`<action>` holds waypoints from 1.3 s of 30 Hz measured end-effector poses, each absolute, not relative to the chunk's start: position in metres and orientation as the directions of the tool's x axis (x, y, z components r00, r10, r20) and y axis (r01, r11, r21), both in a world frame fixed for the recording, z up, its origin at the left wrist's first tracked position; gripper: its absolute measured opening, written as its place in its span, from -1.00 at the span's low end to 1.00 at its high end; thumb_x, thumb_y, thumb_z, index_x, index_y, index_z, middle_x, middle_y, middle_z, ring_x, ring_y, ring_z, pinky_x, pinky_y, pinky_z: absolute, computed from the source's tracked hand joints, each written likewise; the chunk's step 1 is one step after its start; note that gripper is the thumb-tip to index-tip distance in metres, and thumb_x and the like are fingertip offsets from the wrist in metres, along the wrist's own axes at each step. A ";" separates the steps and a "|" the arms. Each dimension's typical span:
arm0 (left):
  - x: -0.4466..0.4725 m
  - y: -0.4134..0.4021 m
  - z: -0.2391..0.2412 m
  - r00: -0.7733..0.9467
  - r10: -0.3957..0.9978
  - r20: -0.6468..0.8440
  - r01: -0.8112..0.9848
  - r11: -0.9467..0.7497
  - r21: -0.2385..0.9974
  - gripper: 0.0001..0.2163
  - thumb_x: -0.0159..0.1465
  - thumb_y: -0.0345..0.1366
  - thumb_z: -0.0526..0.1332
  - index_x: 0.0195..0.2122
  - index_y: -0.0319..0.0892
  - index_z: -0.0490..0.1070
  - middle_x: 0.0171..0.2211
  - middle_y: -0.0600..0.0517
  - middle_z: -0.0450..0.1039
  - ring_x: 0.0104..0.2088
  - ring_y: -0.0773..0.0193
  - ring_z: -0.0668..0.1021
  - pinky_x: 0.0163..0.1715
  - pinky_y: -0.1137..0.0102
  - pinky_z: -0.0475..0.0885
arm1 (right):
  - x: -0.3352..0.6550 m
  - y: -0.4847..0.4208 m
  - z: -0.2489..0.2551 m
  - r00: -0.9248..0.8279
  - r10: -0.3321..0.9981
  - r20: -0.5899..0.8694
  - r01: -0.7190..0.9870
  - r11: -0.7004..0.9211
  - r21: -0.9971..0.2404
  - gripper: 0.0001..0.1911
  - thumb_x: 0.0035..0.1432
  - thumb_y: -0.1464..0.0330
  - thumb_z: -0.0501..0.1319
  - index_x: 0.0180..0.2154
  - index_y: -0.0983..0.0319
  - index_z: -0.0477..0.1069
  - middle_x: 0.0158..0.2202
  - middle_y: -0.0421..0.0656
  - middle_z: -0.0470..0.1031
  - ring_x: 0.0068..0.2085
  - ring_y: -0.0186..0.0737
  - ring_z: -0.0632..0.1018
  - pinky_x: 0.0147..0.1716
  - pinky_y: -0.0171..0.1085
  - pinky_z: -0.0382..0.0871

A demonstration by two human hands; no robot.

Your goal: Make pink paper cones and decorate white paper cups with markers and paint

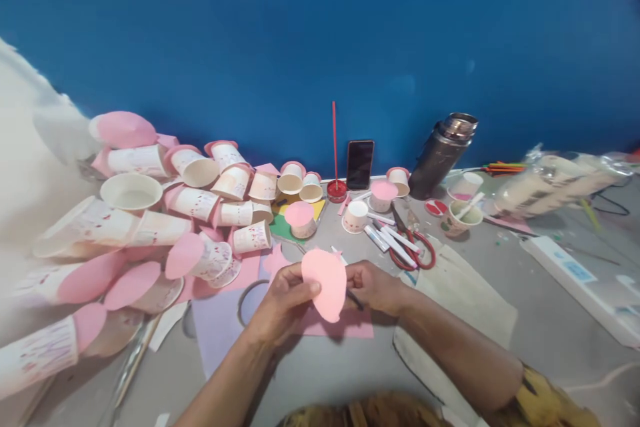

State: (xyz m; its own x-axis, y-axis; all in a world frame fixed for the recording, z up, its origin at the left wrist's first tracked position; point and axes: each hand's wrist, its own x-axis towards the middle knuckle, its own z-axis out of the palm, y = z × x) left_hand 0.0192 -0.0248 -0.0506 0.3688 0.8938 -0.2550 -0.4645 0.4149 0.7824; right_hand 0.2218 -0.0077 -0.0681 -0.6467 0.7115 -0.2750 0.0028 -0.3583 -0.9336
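Observation:
My left hand (283, 300) pinches a pink paper disc (325, 283) by its left edge, thumb on the front. My right hand (373, 287) is closed behind the disc's right side, with a thin dark stick-like thing (354, 299) showing under its fingers; I cannot make out what it is. Beneath both hands a pink paper sheet (345, 327) lies on the grey table (325, 373), next to a pale lilac sheet (220, 327).
A heap of paper cups with pink lids (165, 213) fills the left. Red-handled scissors (415, 250), glue sticks, small cups, a phone (360, 163), a red stick on a stand (335, 153) and a steel flask (443, 153) stand by the blue wall. Bagged cups (555, 183) lie right.

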 end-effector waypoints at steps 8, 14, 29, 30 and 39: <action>0.025 -0.019 -0.058 0.155 0.960 -0.233 -0.375 0.275 0.885 -0.70 0.00 -0.24 0.54 -0.26 -0.26 0.65 -0.37 -0.06 0.63 -0.37 0.24 0.59 -0.33 0.39 0.51 | 0.234 0.000 -0.059 -0.380 0.897 -0.227 0.302 -0.112 -0.947 -0.70 0.09 0.19 0.39 -0.22 0.27 0.57 -0.41 -0.19 0.60 -0.39 -0.25 0.53 -0.41 -0.34 0.26; 0.015 -0.007 -0.058 -0.065 0.933 -0.355 -0.473 0.284 0.834 -0.66 -0.10 -0.21 0.57 -0.38 -0.27 0.55 -0.53 0.09 0.50 -0.58 0.44 0.44 -0.64 0.55 0.32 | 0.264 0.017 -0.047 -0.112 0.984 -0.141 0.939 0.058 -0.340 -0.82 0.24 0.30 0.27 -0.17 0.23 0.57 -0.18 -0.04 0.68 -0.13 -0.06 0.64 -0.28 -0.30 0.28; 0.025 -0.016 -0.053 -0.010 0.951 -0.309 -0.442 0.273 0.854 -0.68 -0.03 -0.28 0.48 -0.30 -0.27 0.45 -0.54 0.03 0.53 -0.63 0.33 0.52 -0.67 0.45 0.43 | 0.248 0.008 -0.063 -0.089 0.989 -0.122 0.995 0.082 -0.060 -0.78 0.35 0.34 0.17 -0.22 0.26 0.57 -0.27 0.10 0.66 -0.17 0.04 0.65 -0.29 -0.22 0.28; 0.026 -0.017 -0.052 0.006 0.952 -0.307 -0.434 0.279 0.857 -0.68 -0.01 -0.28 0.47 -0.29 -0.28 0.45 -0.54 0.02 0.53 -0.63 0.31 0.52 -0.67 0.43 0.43 | 0.247 0.007 -0.064 -0.092 0.989 -0.113 0.994 0.085 -0.063 -0.79 0.35 0.33 0.17 -0.21 0.25 0.57 -0.27 0.09 0.66 -0.17 0.04 0.65 -0.30 -0.22 0.27; 0.027 -0.022 -0.050 0.010 0.953 -0.302 -0.394 0.281 0.875 -0.71 0.00 -0.30 0.42 -0.27 -0.26 0.43 -0.58 0.05 0.48 -0.63 0.31 0.45 -0.68 0.41 0.37 | 0.242 0.003 -0.079 -0.113 0.992 -0.053 0.985 0.105 -0.139 -0.74 0.40 0.38 0.07 -0.22 0.23 0.53 -0.27 0.01 0.65 -0.27 -0.09 0.61 -0.37 -0.24 0.18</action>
State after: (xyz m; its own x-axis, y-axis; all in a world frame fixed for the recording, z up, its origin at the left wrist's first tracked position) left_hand 0.0267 -0.0216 -0.0496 0.0098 0.9533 -0.3020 -0.3945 0.2812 0.8748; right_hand 0.2424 0.0033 -0.0786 -0.1130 0.9922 -0.0527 0.9848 0.1048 -0.1388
